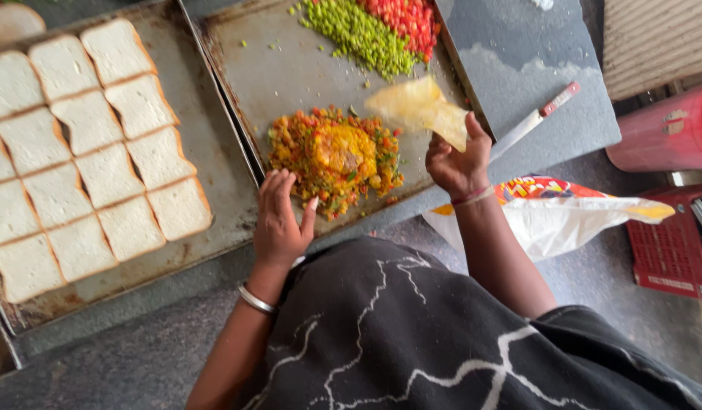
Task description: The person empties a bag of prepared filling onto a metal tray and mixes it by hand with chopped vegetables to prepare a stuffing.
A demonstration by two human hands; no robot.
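My left hand rests open on the near edge of a metal tray, fingers touching the rim beside a heap of chopped vegetable mix with an orange-yellow blob on top. My right hand hovers over the tray's right edge and pinches a crumpled, oily clear plastic bag just above the heap. At the tray's far end lie piles of chopped green pieces and chopped red pieces.
A second metal tray on the left holds several white bread slices in rows. A knife lies on the grey slab to the right. A printed white plastic bag, a red bucket and a red crate stand lower right.
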